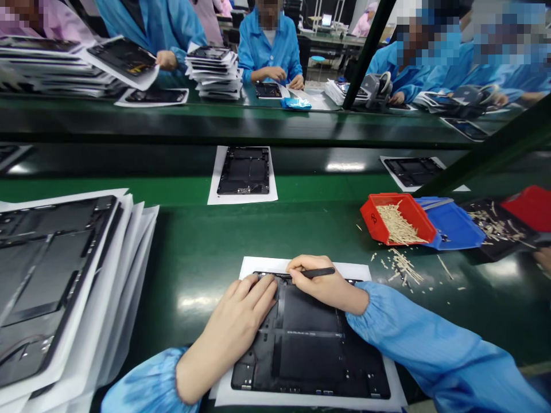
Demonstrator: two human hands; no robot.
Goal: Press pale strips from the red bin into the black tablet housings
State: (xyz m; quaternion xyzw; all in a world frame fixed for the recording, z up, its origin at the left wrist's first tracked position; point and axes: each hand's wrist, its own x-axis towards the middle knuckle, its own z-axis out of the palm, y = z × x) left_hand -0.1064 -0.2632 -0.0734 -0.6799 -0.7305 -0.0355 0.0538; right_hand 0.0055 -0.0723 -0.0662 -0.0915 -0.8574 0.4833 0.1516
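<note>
An opened black tablet housing (312, 350) lies on white paper (253, 265) in front of me, its inner side up. My left hand (241, 312) rests palm down on its upper left part, fingers stretched towards the top edge. My right hand (325, 284) grips a slim black stick-like tool (318, 272), which could be tweezers or a pry stick. The tool's working end is hidden by my fingers, close to the housing's top edge and just right of my left fingertips.
Left stands a stack of housings (47, 275) layered with paper. A red bin (374, 223) of pale strips and a blue bin (456, 226) sit at right, with loose strips (404, 267) nearby. Another housing (245, 169) lies ahead. Several co-workers (269, 46) sit opposite; a green post (370, 46) rises between.
</note>
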